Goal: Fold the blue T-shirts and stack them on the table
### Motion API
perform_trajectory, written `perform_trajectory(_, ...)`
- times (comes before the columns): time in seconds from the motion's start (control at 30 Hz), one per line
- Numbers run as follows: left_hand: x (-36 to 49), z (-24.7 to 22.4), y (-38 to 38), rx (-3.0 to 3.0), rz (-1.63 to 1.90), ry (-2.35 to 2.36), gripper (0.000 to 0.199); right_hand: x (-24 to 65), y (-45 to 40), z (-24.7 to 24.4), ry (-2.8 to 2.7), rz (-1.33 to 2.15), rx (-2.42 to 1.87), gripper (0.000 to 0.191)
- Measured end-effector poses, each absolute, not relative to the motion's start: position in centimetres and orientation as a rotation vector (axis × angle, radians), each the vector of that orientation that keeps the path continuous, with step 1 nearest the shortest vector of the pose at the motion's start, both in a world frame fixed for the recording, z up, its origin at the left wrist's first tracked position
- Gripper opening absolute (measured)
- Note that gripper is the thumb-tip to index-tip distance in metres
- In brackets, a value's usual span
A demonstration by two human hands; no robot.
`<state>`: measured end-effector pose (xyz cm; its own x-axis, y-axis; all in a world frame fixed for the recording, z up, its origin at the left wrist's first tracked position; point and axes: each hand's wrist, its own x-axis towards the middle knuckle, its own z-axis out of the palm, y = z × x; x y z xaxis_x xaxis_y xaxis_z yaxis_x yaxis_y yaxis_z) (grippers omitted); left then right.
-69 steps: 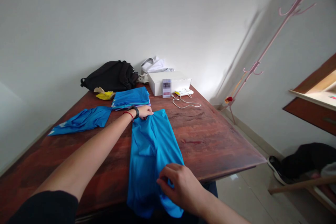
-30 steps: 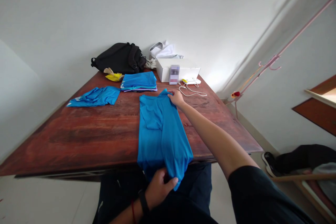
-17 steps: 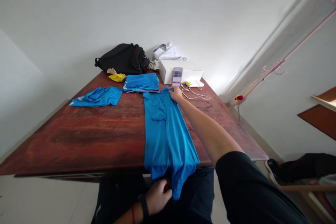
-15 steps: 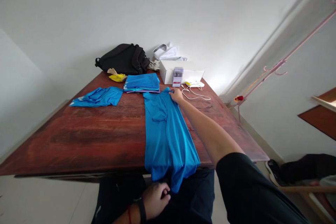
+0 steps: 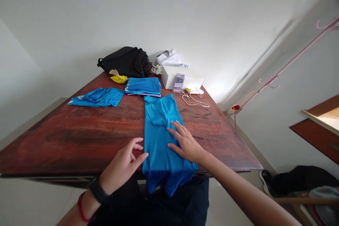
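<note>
A blue T-shirt (image 5: pixel 156 141) lies lengthwise on the wooden table, folded in from the sides with a sleeve turned over its upper part. Its lower end hangs over the table's near edge. My right hand (image 5: pixel 186 144) is spread over the shirt's right half, fingers apart, apparently resting on the cloth. Beside the shirt's left edge is my left hand (image 5: pixel 127 159), with its fingers curved and apart and nothing between them. A stack of folded blue shirts (image 5: pixel 144 85) sits beyond the shirt's top. Further left lies a crumpled blue garment (image 5: pixel 99 97).
On the table (image 5: pixel 79 137), a black backpack (image 5: pixel 124 61) and a yellow item (image 5: pixel 118 79) stand at the back left. A white box (image 5: pixel 190 76), a small upright card or pack (image 5: pixel 178 83) and a white cable (image 5: pixel 196 104) are at the back right. A pink rack (image 5: pixel 286 65) stands to the right.
My right hand has let go of the shirt's top right corner and come back toward its middle. My left hand has risen from below the table edge to the shirt's left side.
</note>
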<state>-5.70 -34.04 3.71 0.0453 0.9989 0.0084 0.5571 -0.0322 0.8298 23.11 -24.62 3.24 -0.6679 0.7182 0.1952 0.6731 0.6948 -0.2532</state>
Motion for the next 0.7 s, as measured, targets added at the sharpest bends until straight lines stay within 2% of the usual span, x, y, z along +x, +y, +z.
perform_trajectory(0.17,-4.9,3.6,-31.0,1.777,0.698,1.517,0.057,23.8,-29.2,2.5,-2.881,0.353,-0.982,0.071)
perform_trajectory(0.37,-4.3,4.4,-31.1,1.972,0.454,1.610,0.026,24.5,-29.8,2.9,-2.920,0.446,-0.929,0.083)
perform_trajectory(0.53,-5.0,6.6,-31.4,2.009,0.245,1.608,0.015,25.3,-31.0,4.4,-2.979,0.696,-0.831,0.083)
perform_trajectory(0.7,-5.5,8.6,-23.8,2.152,0.492,1.732,0.030,24.8,-29.8,5.7,-2.821,0.770,-0.871,0.068)
